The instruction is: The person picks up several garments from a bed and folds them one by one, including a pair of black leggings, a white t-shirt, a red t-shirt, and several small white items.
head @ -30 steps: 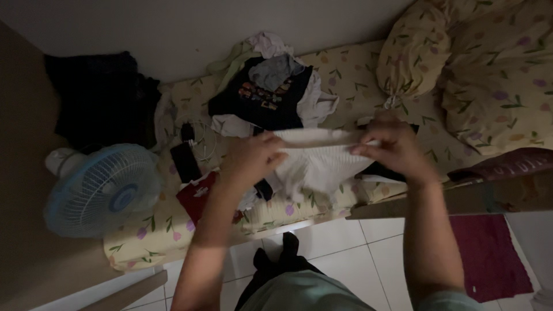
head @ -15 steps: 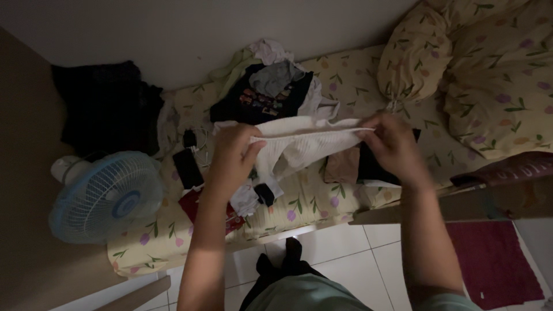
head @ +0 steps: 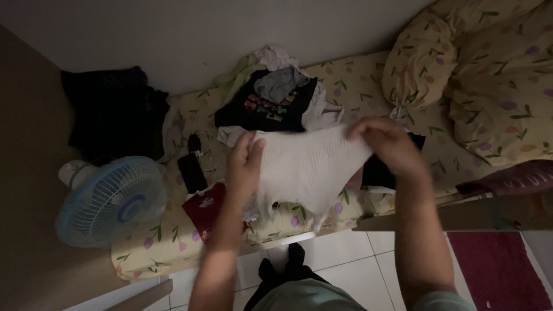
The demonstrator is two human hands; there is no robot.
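I hold a white ribbed garment (head: 308, 167) spread out in the air above the bed. My left hand (head: 245, 164) grips its left edge and my right hand (head: 386, 144) grips its right top corner. The cloth hangs down between them toward the floral bedsheet (head: 357, 86). Behind it lies a heap of clothes (head: 273, 98), with a dark printed shirt on top.
A small blue fan (head: 112, 198) stands at the left on the bed's end. A black phone (head: 190, 171) with a white cable and a red cloth (head: 204, 207) lie beside it. Floral pillows (head: 478, 75) fill the right. Below are white floor tiles and a dark red mat (head: 498, 268).
The garment, held bunched by its top band a second ago, now hangs open as a flat panel. My hands have moved slightly closer together and lower.
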